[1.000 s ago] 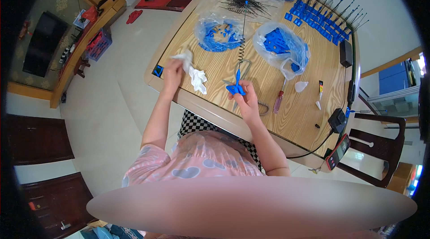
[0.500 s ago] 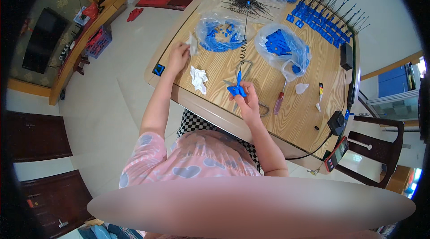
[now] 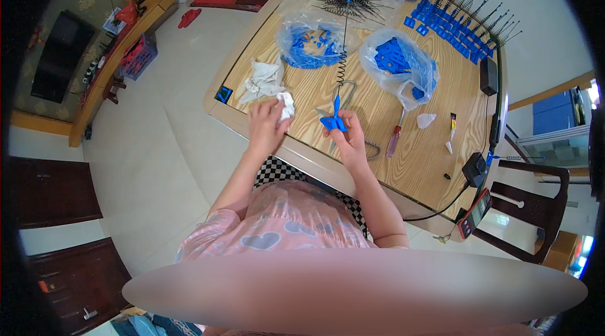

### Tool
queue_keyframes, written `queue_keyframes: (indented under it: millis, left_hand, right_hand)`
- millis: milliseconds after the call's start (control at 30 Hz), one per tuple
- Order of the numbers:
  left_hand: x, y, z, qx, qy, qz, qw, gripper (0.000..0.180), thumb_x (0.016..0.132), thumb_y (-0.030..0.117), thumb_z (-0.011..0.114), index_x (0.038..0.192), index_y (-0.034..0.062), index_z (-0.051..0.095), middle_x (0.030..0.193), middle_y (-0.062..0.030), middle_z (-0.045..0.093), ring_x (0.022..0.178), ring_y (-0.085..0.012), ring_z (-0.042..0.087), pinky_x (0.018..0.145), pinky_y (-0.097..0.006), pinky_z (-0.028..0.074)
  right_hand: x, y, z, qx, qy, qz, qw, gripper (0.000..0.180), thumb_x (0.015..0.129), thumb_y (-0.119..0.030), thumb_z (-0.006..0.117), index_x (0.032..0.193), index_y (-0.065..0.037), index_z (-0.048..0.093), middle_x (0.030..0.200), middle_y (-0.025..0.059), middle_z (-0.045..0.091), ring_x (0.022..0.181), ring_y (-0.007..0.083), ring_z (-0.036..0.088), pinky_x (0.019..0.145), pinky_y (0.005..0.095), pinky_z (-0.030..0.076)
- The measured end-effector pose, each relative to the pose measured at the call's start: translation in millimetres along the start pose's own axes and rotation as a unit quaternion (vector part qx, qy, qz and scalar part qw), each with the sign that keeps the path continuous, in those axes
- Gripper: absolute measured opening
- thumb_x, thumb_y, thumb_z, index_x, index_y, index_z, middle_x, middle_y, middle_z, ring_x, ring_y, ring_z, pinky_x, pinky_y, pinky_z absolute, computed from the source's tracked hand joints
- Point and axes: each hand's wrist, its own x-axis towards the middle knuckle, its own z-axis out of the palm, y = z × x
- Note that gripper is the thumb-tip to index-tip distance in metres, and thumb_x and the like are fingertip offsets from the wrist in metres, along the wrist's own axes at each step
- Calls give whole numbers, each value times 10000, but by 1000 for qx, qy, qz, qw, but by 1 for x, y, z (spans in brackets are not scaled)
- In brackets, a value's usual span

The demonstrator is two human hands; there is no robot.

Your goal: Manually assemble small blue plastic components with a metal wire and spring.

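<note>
head view, looking down on a wooden table (image 3: 403, 166). left hand (image 3: 268, 125) was extended forward over the near edge of the table, forearm running up from the lower middle of the frame, fingers clenched around a white crumpled cloth (image 3: 287, 106) that showed above the knuckles. a second white rag (image 3: 263, 78) lay on the table just beyond this hand. right hand (image 3: 346, 142) was raised above the table edge with the wrist bent upward, fingers grasping a small blue plastic piece (image 3: 334, 120) from below; a coiled metal spring wire (image 3: 341, 65) rose from that piece away from the person toward a fan of thin dark wires (image 3: 346, 1). the two hands were near each other but apart. a clear bag of blue parts (image 3: 398, 62) lay beyond the right hand, another bag of blue parts (image 3: 305, 43) beyond the left. a red-handled screwdriver (image 3: 394, 139) lay just to the right of the right hand, and a row of finished blue pieces with springs (image 3: 463, 15) was ranged at the far side of the table
</note>
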Motion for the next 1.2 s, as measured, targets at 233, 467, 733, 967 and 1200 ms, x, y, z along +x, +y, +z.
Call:
queue_keyframes:
  millis: [233,467,733,967,1200]
  left_hand:
    - [-8,-23,19,-100,-5,-6,995,280,659,-2,640,935,47,654,819,-89,574,794,-261,523,691,-357,422]
    - [-4,-29,21,-150,36,-44,987,187,647,-10,648,828,28,675,699,-92,563,697,-248,528,627,-341,442]
    - [22,-48,24,-115,45,-56,991,175,710,24,639,882,29,668,794,-94,586,772,-254,548,684,-346,441]
    - [1,-22,15,38,2,29,999,270,708,5,616,973,49,642,828,-113,524,803,-276,500,681,-370,403]
    - [-1,-32,22,-118,-3,-47,992,124,734,69,662,847,31,629,731,-96,509,644,-241,511,569,-320,421]
  right_hand:
    - [-1,1,0,11,-8,17,1000,290,833,9,525,1088,-20,390,987,69,510,905,125,519,789,279,445]
    - [1,0,-2,-12,1,10,1000,291,827,-22,513,1089,-33,387,941,73,525,846,128,515,766,281,430]
    - [0,2,-2,-27,1,0,1000,281,834,-61,494,1092,-41,383,948,90,527,807,137,519,742,289,424]
    - [-1,-1,-2,15,1,21,1000,303,812,12,540,1077,-17,394,987,75,516,894,123,512,787,270,435]
    - [-1,1,-2,13,-3,17,1000,310,813,12,543,1082,-14,391,988,70,509,899,118,502,792,265,428]
